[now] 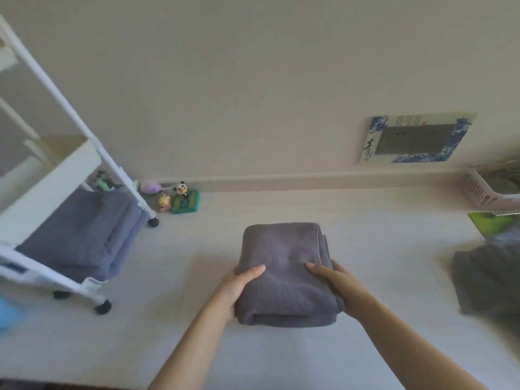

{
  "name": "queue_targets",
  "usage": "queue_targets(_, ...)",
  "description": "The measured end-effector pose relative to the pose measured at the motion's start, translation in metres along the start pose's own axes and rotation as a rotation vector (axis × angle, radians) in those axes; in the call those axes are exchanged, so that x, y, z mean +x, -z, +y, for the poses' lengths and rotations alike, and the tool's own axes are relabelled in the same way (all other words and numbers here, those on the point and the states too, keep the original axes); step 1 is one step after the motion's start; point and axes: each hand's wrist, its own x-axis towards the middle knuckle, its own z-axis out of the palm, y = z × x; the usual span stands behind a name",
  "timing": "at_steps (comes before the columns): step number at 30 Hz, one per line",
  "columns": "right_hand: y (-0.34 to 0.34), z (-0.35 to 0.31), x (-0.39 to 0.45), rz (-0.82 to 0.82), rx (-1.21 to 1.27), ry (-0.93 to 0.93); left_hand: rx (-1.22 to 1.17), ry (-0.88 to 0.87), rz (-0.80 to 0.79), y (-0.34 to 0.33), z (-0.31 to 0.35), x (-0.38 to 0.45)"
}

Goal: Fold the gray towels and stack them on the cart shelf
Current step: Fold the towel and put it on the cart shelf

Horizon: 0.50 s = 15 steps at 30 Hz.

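Observation:
A folded gray towel (284, 266) is held in front of me above the pale floor. My left hand (239, 288) grips its left side, thumb on top. My right hand (334, 282) grips its right side the same way. To the left stands a white wheeled cart (67, 170); folded gray towels (84, 235) lie stacked on its bottom shelf. A loose, unfolded gray towel (489, 280) lies in a heap on the floor at the far right.
Small toy figures (180, 198) sit by the baseboard behind the cart. A white slatted basket (486, 192) and a green item (492, 222) are at the right edge. A blue-framed panel (416, 139) hangs on the wall. Something blue (7, 313) shows at the left edge.

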Motion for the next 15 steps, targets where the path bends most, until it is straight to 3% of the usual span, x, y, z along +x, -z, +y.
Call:
queue_targets(7, -0.102, -0.061, 0.012, -0.301, -0.229, 0.226, -0.108, -0.249, 0.165, 0.078, 0.063, -0.037)
queue_targets(15, -0.217, -0.133, 0.025, -0.569, -0.331, 0.419, -0.228, -0.524, 0.298, 0.144, 0.135, -0.094)
